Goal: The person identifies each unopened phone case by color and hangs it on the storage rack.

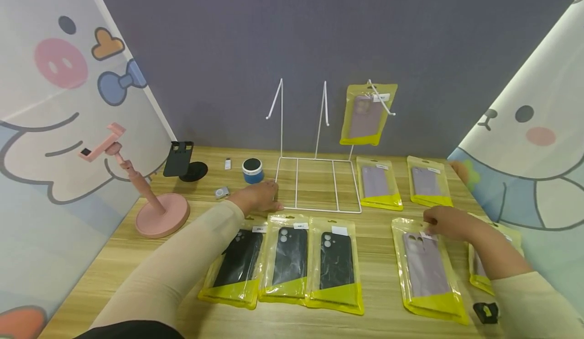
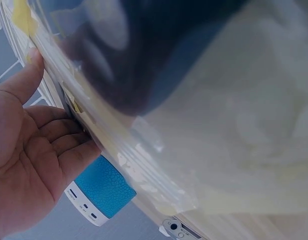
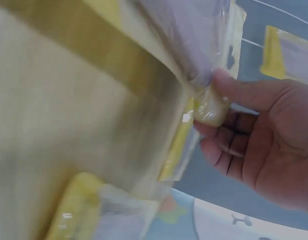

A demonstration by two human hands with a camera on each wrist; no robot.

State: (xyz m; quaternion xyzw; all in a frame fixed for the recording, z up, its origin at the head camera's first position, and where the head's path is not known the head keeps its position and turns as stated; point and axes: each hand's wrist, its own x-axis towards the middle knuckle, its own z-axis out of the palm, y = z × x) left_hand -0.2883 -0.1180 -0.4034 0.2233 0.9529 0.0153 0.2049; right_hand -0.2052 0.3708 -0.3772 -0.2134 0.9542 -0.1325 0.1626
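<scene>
In the head view my left hand (image 1: pixel 259 197) is at the front left corner of a white wire rack (image 1: pixel 315 209). Its fingers are relaxed, just beyond the top of a yellow-edged bag with a black phone case (image 1: pixel 241 258). The left wrist view shows that palm (image 2: pixel 29 155) with nothing in it. My right hand (image 1: pixel 451 222) pinches the top right corner of a bag holding a purple phone case (image 1: pixel 426 265), thumb on one face and fingers behind, as the right wrist view shows. Another bagged purple case (image 1: pixel 367 118) hangs from the rack's right hook.
Two more bagged black cases (image 1: pixel 290 258) lie in the front row. Other bagged purple cases (image 1: pixel 378 183) lie at the right. A blue speaker (image 1: pixel 253 172), a black phone stand (image 1: pixel 179 159) and a pink phone holder (image 1: pixel 162 215) stand at the left.
</scene>
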